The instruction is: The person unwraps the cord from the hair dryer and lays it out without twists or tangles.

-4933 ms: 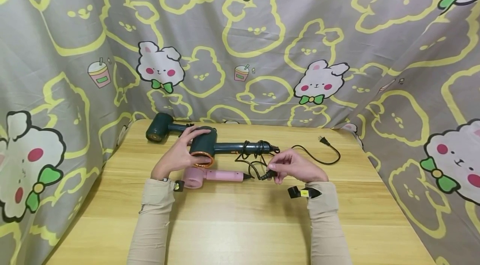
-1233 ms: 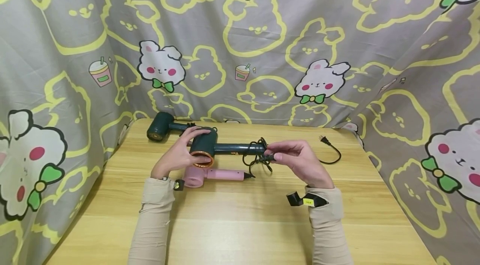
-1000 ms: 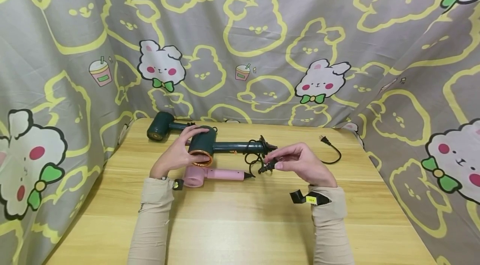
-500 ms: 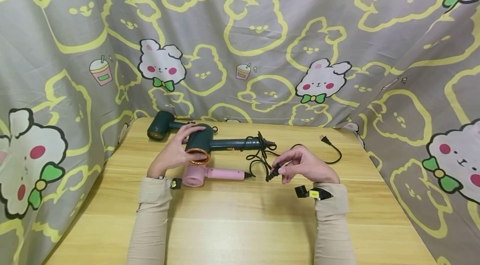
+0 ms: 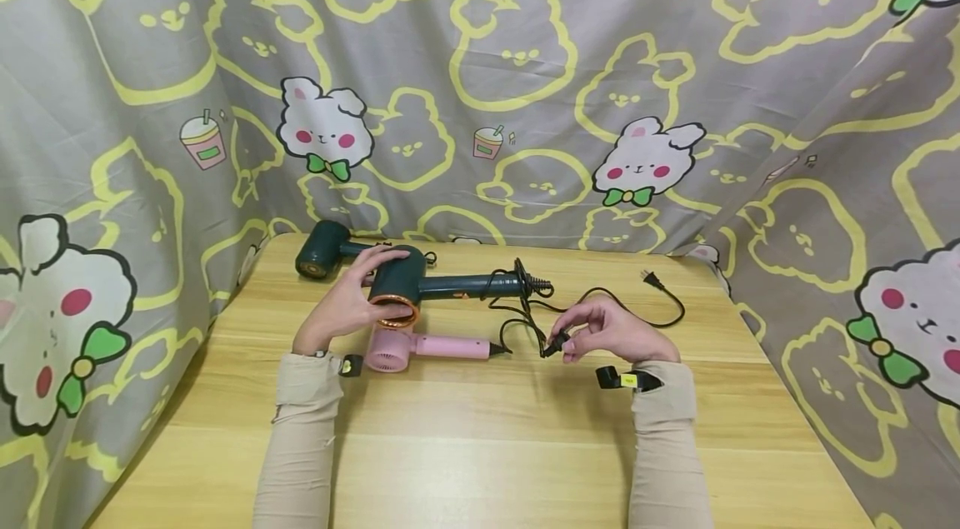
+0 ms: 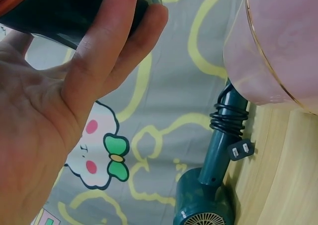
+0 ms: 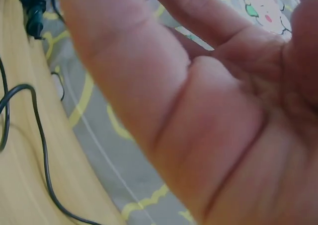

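In the head view, my left hand (image 5: 337, 316) grips the barrel of a dark green hair dryer (image 5: 401, 272) with a copper-coloured rim, thumb at the rim. Its handle points right, and black cord (image 5: 522, 275) loops round the handle's end. My right hand (image 5: 615, 331) pinches a black ribbed cord end (image 5: 557, 343), right of the handle and lower; whether it is a plug cannot be made out. Below the held dryer lies a pink hair dryer (image 5: 453, 347). The right wrist view shows mostly my right fingers (image 7: 134, 61), hiding what they pinch.
Another dark green hair dryer (image 5: 322, 250) lies at the table's back left, its cord (image 6: 228, 118) wound round its handle. A two-pin plug (image 5: 652, 279) on a black cord lies at the back right. A patterned curtain (image 5: 517, 96) stands behind the wooden table (image 5: 480, 446).
Several coils round the handle have become looser and fewer. My right hand has drawn the cord end away from the handle, down and right. The held dryer has shifted slightly left.
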`<move>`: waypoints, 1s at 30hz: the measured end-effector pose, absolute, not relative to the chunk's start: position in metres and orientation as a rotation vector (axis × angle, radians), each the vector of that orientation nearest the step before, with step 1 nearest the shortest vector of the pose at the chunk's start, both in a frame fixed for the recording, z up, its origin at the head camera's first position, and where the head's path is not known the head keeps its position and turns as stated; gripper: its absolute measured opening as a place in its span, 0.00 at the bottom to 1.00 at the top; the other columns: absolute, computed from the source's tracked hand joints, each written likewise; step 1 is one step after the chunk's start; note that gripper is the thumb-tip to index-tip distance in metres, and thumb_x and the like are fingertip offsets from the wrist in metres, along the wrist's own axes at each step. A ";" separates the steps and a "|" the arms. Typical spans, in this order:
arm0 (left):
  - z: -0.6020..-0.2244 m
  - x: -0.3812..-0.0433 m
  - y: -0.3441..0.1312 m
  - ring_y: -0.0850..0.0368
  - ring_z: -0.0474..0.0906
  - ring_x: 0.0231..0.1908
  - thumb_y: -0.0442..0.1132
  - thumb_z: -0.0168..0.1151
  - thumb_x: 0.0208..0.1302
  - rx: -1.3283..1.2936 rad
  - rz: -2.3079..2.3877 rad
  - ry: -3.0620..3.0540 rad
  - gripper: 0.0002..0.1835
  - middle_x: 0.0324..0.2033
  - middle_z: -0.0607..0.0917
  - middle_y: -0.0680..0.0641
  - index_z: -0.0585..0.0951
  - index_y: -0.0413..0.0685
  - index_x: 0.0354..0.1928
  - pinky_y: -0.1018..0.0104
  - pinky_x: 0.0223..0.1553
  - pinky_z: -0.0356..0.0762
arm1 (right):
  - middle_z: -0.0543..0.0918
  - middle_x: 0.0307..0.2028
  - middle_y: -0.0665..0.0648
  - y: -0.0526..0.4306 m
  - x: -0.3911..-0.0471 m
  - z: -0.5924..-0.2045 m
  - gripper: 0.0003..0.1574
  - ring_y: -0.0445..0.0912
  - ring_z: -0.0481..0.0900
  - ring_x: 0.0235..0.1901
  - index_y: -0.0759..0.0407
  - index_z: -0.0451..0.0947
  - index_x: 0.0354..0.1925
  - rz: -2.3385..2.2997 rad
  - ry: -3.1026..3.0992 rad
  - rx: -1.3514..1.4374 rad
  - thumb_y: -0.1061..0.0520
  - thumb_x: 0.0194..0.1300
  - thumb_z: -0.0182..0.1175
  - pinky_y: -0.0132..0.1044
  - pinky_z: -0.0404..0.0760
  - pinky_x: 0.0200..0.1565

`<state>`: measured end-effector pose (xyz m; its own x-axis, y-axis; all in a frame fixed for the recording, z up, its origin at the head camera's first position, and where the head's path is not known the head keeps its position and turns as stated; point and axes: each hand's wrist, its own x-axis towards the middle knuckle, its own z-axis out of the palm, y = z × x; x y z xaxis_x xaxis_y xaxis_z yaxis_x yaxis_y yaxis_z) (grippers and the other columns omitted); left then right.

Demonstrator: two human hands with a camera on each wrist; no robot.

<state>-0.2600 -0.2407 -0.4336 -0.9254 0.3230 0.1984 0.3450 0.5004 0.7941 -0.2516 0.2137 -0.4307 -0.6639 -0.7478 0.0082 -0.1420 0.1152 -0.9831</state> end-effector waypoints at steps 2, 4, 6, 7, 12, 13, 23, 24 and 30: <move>-0.433 -0.260 -0.241 0.31 0.57 0.76 0.49 0.83 0.52 -0.597 -1.434 -2.704 0.44 0.79 0.57 0.43 0.72 0.73 0.71 0.25 0.68 0.61 | 0.91 0.39 0.56 0.215 -0.254 -0.434 0.16 0.44 0.89 0.32 0.76 0.81 0.51 -1.557 1.953 -0.827 0.69 0.66 0.66 0.46 0.89 0.41; -0.433 -0.260 -0.241 0.31 0.56 0.77 0.49 0.83 0.52 -0.595 -1.430 -2.706 0.44 0.80 0.57 0.42 0.71 0.73 0.72 0.25 0.68 0.61 | 0.90 0.42 0.56 0.216 -0.255 -0.436 0.15 0.44 0.89 0.33 0.74 0.81 0.50 -1.531 2.009 -0.764 0.66 0.67 0.66 0.47 0.89 0.43; -0.433 -0.260 -0.241 0.31 0.55 0.77 0.49 0.83 0.53 -0.597 -1.427 -2.707 0.44 0.80 0.56 0.42 0.71 0.73 0.72 0.25 0.68 0.60 | 0.89 0.43 0.56 0.216 -0.257 -0.439 0.15 0.45 0.88 0.34 0.72 0.81 0.50 -1.518 2.050 -0.684 0.62 0.69 0.66 0.50 0.88 0.45; -0.433 -0.260 -0.241 0.31 0.55 0.77 0.49 0.83 0.53 -0.597 -1.426 -2.708 0.44 0.80 0.56 0.41 0.71 0.73 0.72 0.24 0.68 0.60 | 0.89 0.42 0.56 0.216 -0.258 -0.440 0.16 0.45 0.88 0.35 0.72 0.81 0.49 -1.519 2.063 -0.645 0.61 0.70 0.66 0.51 0.88 0.46; -0.433 -0.260 -0.241 0.31 0.53 0.78 0.49 0.83 0.52 -0.600 -1.422 -2.714 0.44 0.80 0.55 0.42 0.71 0.74 0.72 0.25 0.68 0.61 | 0.89 0.42 0.55 0.214 -0.262 -0.444 0.17 0.51 0.90 0.38 0.72 0.79 0.51 -1.569 2.116 -0.461 0.59 0.72 0.64 0.52 0.88 0.48; -0.433 -0.260 -0.241 0.31 0.53 0.78 0.50 0.83 0.52 -0.600 -1.419 -2.716 0.44 0.81 0.55 0.42 0.71 0.74 0.71 0.25 0.68 0.61 | 0.90 0.42 0.56 0.213 -0.263 -0.445 0.17 0.52 0.90 0.39 0.72 0.79 0.53 -1.584 2.125 -0.431 0.60 0.72 0.64 0.51 0.88 0.48; -0.431 -0.257 -0.236 0.33 0.55 0.77 0.48 0.83 0.53 -0.677 -1.429 -2.688 0.44 0.80 0.54 0.41 0.72 0.71 0.72 0.30 0.65 0.68 | 0.89 0.40 0.55 0.204 -0.269 -0.452 0.20 0.46 0.90 0.37 0.78 0.75 0.55 -1.827 2.138 -0.150 0.65 0.72 0.63 0.47 0.87 0.52; -0.430 -0.257 -0.235 0.33 0.53 0.78 0.48 0.82 0.53 -0.676 -1.426 -2.693 0.44 0.81 0.54 0.41 0.71 0.72 0.72 0.29 0.65 0.67 | 0.88 0.41 0.55 0.203 -0.270 -0.452 0.19 0.45 0.90 0.37 0.78 0.75 0.55 -1.843 2.143 -0.136 0.64 0.73 0.62 0.46 0.87 0.52; -0.430 -0.256 -0.230 0.32 0.54 0.78 0.49 0.82 0.53 -0.691 -1.436 -2.705 0.44 0.81 0.54 0.42 0.71 0.74 0.72 0.29 0.66 0.67 | 0.85 0.43 0.53 0.201 -0.270 -0.450 0.18 0.43 0.89 0.39 0.75 0.76 0.57 -1.953 2.191 -0.094 0.62 0.76 0.59 0.39 0.88 0.51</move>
